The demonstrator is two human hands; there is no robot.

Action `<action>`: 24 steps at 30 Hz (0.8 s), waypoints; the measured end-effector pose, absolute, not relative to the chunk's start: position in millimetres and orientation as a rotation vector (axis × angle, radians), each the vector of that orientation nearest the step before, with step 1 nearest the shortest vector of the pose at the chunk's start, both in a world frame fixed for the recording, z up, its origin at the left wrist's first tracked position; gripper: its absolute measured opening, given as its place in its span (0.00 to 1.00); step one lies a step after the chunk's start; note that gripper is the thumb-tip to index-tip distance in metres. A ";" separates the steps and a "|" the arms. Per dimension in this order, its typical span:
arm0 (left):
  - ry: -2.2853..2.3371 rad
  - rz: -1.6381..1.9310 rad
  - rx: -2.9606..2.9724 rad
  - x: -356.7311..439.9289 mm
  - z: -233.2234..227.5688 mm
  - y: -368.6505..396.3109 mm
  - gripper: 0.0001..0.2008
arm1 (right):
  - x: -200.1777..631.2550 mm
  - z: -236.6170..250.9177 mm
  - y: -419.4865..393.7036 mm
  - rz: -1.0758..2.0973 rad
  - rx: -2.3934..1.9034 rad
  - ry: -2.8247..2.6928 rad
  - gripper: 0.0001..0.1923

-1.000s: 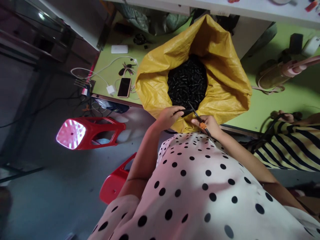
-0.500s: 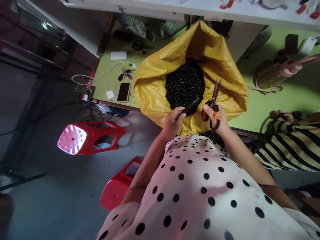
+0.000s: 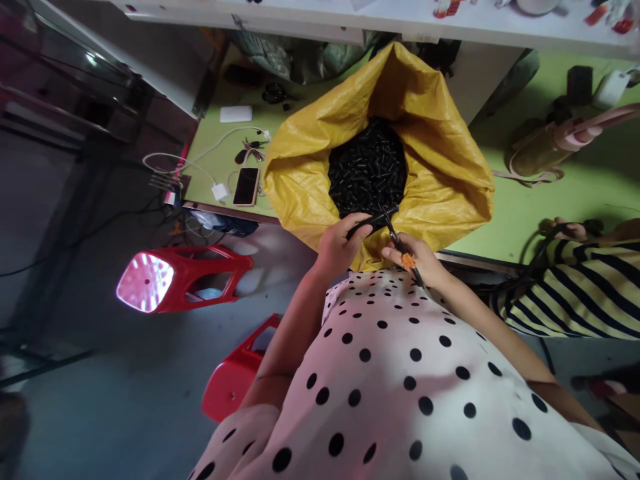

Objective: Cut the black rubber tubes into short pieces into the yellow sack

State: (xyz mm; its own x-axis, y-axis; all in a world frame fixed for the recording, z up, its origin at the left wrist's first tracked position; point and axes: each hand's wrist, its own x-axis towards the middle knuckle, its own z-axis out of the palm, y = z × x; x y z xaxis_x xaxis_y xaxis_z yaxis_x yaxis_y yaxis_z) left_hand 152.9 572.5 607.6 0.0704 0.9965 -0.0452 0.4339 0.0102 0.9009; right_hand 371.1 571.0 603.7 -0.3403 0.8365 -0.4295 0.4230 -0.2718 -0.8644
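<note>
You see a green surface (image 3: 530, 213) carrying a yellow sack (image 3: 440, 167). Left of the sack lie a phone (image 3: 247, 186), keys (image 3: 249, 147), a white charger (image 3: 219, 192) and a white box (image 3: 236, 114).

Woven plastic sack (image 3: 310, 167), yellow and crinkled with a dull sheen; glossy red plastic stool (image 3: 200, 270); matt green desk (image 3: 550, 200).
</note>
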 end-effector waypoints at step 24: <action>1.395 0.635 1.596 131.7 576.8 587.1 0.15 | 364.2 580.3 590.6 1.476 -1.630 -1.718 0.42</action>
State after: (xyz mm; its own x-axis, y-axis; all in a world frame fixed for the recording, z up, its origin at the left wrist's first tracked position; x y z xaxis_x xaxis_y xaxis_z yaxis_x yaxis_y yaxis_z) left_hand 131.7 587.1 576.8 0.2329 0.9569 -0.1738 0.4970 0.0365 0.8670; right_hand 364.2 590.6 580.3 -0.2774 0.8793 -0.3870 0.5153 -0.2038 -0.8324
